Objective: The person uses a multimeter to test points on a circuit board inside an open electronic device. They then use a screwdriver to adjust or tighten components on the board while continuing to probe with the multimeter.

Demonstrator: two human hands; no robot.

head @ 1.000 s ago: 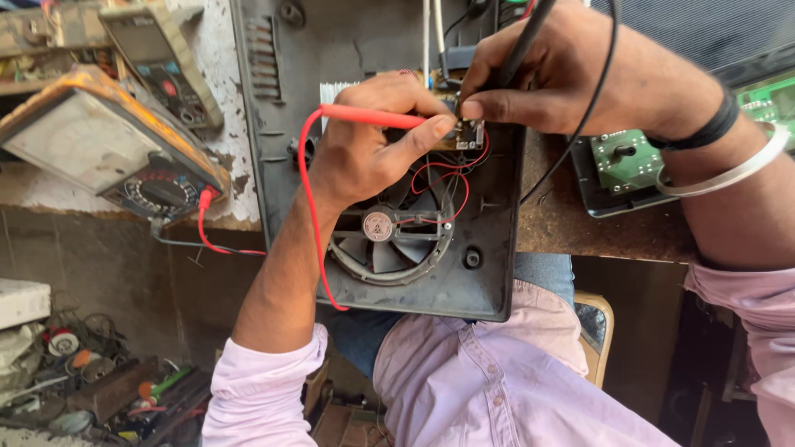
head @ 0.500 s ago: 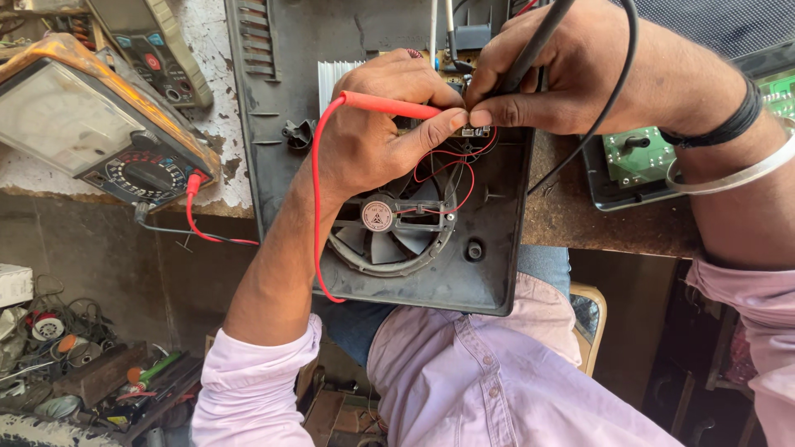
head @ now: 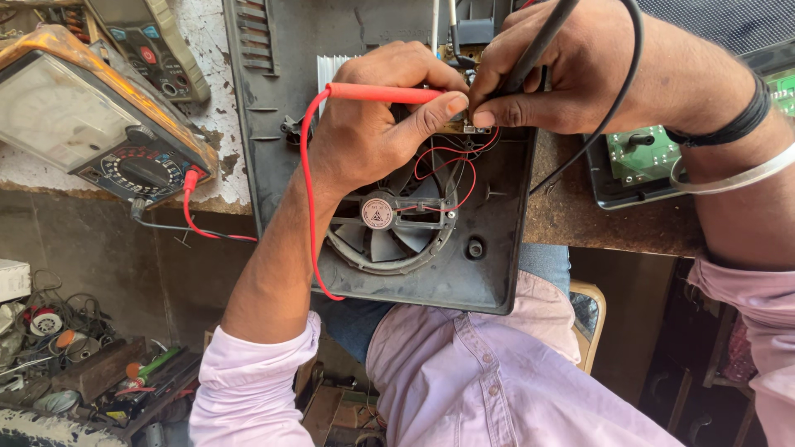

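Head view: a worn workbench [head: 580,223] carries the grey casing [head: 281,124]; cluttered floor below. Left hand [head: 373,124] pinches the red probe [head: 381,93], right hand [head: 571,74] the black probe [head: 538,45], tips on the circuit board [head: 464,124] between them. The framing has shifted slightly since before; grips unchanged.

both probe tips and the small circuit board [head: 460,124] lie hidden under the fingers; the analog multimeter [head: 91,116] is cut off at the left edge.
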